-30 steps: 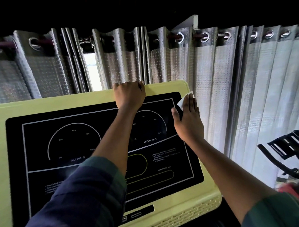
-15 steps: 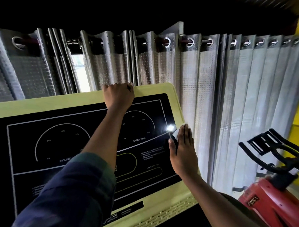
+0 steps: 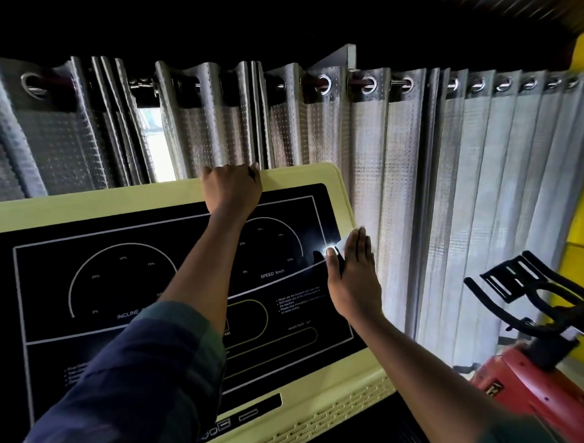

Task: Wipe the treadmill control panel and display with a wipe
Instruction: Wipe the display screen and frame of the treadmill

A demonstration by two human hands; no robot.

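Wiping step: right hand (image 3: 355, 281), fingers flat, presses wipe (image 3: 342, 246) on display (image 3: 130, 281), right of centre; left hand (image 3: 232, 188) grips panel (image 3: 117, 203) top. Next, likely: sweep leftward.

Wipe (image 3: 342, 244) mostly hidden under right hand (image 3: 355, 281); only white corner showed. Fingertips of left hand (image 3: 232, 188) hidden behind top edge of control panel (image 3: 83, 212). Left sleeve (image 3: 136, 375) covered middle of display (image 3: 114, 280), cutting INCLINE label (image 3: 128, 314). Warning text (image 3: 297, 300) too small to read. Control panel cut off at left and bottom; exercise bike (image 3: 538, 382) cut off at right.
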